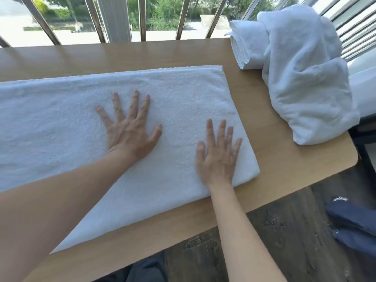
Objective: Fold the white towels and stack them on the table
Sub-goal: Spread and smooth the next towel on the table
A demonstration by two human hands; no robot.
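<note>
Head view looks down on a wooden table (284, 180) where one white towel (61, 129) lies spread flat, its left end cut off by the frame edge. Both palms press on it: the left hand (130, 137) near the towel's middle, the right hand (218, 157) close to its right end, fingers (209, 129) of each splayed wide and flat, gripping nothing. At the table's far right corner sit two more white towels: one folded towel (248, 45), and a crumpled towel (305, 78) draped partly over it, hiding its right side. Three towels show in all. Both hands look slightly blurred.
</note>
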